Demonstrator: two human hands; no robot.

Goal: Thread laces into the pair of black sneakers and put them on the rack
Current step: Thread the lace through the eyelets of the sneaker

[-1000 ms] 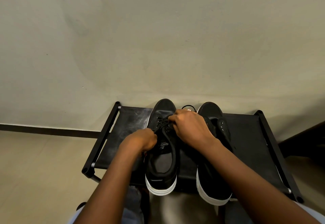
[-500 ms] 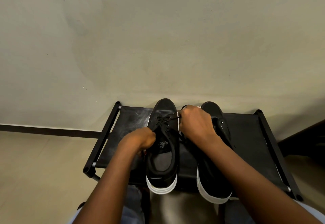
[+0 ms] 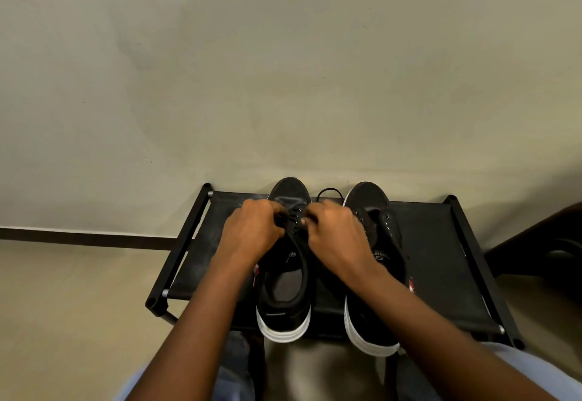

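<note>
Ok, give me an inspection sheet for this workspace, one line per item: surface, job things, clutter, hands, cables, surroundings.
Surface: black fabric shoe rack with a black tube frame; both shoes stand on its top shelf.
Job's things: left sneaker, black with a white sole, toe toward the wall, lace partly threaded through the front eyelets. Right sneaker beside it, eyelets look unlaced. A loop of black lace lies between the toes.
Clutter: nothing seen.
Hands: left hand and right hand both curl at the left sneaker's eyelets, apparently pinching the lace; the fingertips are blurred.
Cables: nothing seen.
Surroundings: plain pale wall, dark skirting strip, pale floor.
</note>
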